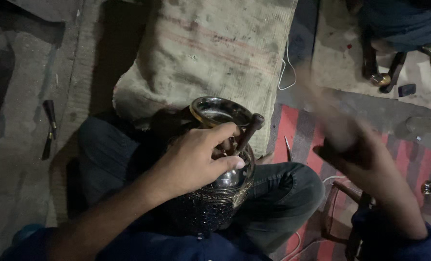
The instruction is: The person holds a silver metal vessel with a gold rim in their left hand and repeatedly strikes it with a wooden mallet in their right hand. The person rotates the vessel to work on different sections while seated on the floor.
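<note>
Both forearms in dark blue sleeves come in from the bottom edge of the head view. On the lap, between the crossed legs in dark trousers [283, 193], stands a metal vase [222, 179], its shiny open mouth tilted away and its lower body covered with a fine pattern. The left hand [196, 159] rests on the vase's neck, fingers curled around a thin wooden-handled tool [248, 133] that leans on the rim. The right hand [365, 159] is raised over the red striped mat [297, 130] and blurred (it seems closed on something dark, but I cannot tell). A burlap sack [210, 48] lies beyond the vase.
</note>
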Action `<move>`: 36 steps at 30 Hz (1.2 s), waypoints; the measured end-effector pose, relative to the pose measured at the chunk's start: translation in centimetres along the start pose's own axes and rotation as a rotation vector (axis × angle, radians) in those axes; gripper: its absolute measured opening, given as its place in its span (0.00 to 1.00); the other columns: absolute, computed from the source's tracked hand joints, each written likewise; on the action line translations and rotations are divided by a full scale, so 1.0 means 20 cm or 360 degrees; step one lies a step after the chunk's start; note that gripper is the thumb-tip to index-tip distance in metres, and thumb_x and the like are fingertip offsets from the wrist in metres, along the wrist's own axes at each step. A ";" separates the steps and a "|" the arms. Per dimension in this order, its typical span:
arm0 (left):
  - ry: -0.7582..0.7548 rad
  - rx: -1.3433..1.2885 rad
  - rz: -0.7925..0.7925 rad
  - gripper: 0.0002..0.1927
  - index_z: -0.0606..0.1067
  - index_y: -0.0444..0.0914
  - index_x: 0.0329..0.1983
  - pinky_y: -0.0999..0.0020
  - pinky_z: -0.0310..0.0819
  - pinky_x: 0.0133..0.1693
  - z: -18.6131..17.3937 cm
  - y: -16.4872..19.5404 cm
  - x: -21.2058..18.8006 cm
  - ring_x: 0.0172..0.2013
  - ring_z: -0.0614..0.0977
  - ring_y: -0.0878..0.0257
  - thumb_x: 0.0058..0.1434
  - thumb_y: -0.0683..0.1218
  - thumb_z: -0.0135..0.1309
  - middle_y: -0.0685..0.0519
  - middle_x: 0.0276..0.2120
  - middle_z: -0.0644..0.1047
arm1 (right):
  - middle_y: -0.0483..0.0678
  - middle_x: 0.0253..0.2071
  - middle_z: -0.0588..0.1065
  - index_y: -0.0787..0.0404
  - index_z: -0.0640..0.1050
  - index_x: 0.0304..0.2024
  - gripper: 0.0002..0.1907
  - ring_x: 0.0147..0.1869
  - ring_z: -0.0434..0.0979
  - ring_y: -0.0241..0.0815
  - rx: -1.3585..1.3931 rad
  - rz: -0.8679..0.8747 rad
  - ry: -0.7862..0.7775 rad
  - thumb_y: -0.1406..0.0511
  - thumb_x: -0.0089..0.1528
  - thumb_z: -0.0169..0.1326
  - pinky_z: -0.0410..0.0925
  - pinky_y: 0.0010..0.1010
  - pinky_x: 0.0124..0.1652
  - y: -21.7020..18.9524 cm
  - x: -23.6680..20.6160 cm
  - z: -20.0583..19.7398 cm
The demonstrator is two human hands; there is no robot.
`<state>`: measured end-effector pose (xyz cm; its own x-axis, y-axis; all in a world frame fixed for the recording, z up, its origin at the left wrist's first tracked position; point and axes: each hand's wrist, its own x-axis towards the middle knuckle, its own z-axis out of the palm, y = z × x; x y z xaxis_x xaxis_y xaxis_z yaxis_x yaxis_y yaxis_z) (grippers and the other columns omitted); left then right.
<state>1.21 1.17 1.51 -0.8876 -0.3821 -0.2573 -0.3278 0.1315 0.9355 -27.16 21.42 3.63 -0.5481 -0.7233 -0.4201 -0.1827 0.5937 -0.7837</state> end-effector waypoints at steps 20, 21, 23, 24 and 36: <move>-0.0586 0.0120 0.0436 0.23 0.79 0.45 0.53 0.61 0.78 0.39 -0.04 0.05 0.12 0.36 0.87 0.59 0.53 0.46 0.65 0.51 0.34 0.84 | 0.51 0.46 0.77 0.66 0.71 0.58 0.28 0.48 0.78 0.38 -0.0144 -0.0252 0.0377 0.73 0.55 0.65 0.73 0.28 0.51 0.58 -0.55 0.17; -0.0615 0.0110 0.0445 0.25 0.78 0.45 0.55 0.61 0.78 0.39 -0.04 0.05 0.13 0.36 0.87 0.58 0.52 0.46 0.65 0.51 0.34 0.84 | 0.50 0.45 0.77 0.64 0.74 0.54 0.25 0.46 0.78 0.38 -0.0393 -0.0270 0.0376 0.73 0.55 0.67 0.73 0.28 0.50 0.59 -0.56 0.20; -0.0701 0.0196 0.0402 0.24 0.79 0.46 0.54 0.61 0.78 0.39 -0.03 0.06 0.14 0.37 0.87 0.59 0.52 0.47 0.65 0.52 0.35 0.84 | 0.50 0.45 0.77 0.65 0.74 0.52 0.23 0.48 0.79 0.38 -0.0298 -0.0244 0.0423 0.73 0.56 0.66 0.73 0.29 0.52 0.60 -0.58 0.27; -0.0743 0.0249 0.0386 0.23 0.79 0.47 0.54 0.61 0.78 0.40 -0.03 0.07 0.14 0.37 0.87 0.60 0.52 0.47 0.65 0.53 0.36 0.85 | 0.51 0.48 0.77 0.67 0.72 0.55 0.24 0.52 0.78 0.39 0.0049 -0.0207 0.0474 0.73 0.57 0.64 0.72 0.31 0.55 0.60 -0.59 0.31; -0.0294 0.0180 0.0272 0.20 0.78 0.44 0.51 0.60 0.76 0.39 -0.04 0.05 0.03 0.36 0.87 0.57 0.55 0.47 0.63 0.51 0.35 0.85 | 0.55 0.47 0.78 0.67 0.72 0.59 0.29 0.45 0.80 0.44 -0.0251 0.0097 0.0334 0.73 0.55 0.65 0.73 0.35 0.43 0.32 -0.40 0.11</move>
<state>0.68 0.32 2.41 -0.9737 -0.1737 -0.1477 -0.1933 0.2852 0.9388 -22.24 30.30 0.97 -0.7160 -0.6055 -0.3474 -0.2601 0.6933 -0.6721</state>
